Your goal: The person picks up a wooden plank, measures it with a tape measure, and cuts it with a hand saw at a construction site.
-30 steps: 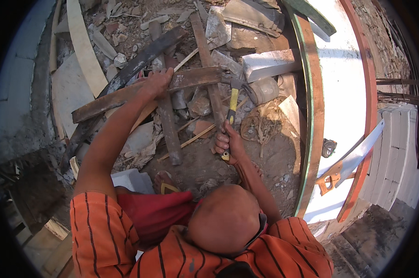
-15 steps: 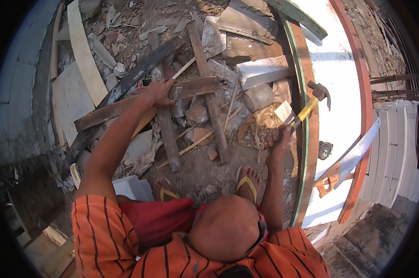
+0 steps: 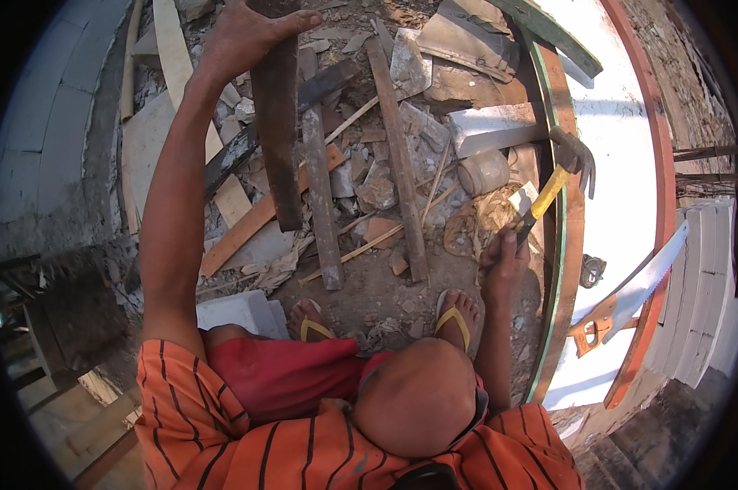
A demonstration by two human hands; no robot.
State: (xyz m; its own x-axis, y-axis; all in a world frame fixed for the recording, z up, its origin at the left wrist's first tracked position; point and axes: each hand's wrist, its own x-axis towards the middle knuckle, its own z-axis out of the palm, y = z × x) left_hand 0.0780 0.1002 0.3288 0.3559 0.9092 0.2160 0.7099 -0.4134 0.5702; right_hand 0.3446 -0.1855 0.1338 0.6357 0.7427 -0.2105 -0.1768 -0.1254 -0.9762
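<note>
My left hand (image 3: 240,39) is stretched far out at the upper left, closed round the far part of a dark wooden board (image 3: 277,143). The board points lengthwise toward me above the rubble, its near end close to an orange-brown wood strip (image 3: 259,216). My right hand (image 3: 506,255), low on the right, grips the handle of a claw hammer (image 3: 549,189). The yellow-and-black handle slants up, with the metal head beside the green-edged wooden frame. Two narrow wooden strips, one (image 3: 320,192) nearer the board and another (image 3: 397,159) farther right, lie on the ground.
On the white panel (image 3: 614,188) at right rest a hand saw (image 3: 630,286) and a tape measure (image 3: 592,269). Broken concrete, a cylindrical block (image 3: 482,171) and wood scraps cover the ground ahead. White blocks (image 3: 242,314) sit by my left foot. A grey block wall (image 3: 55,122) stands left.
My left hand has moved away and to the left with the board, which has swung from lying crosswise to pointing toward me. The hammer stays in my right hand, almost unmoved.
</note>
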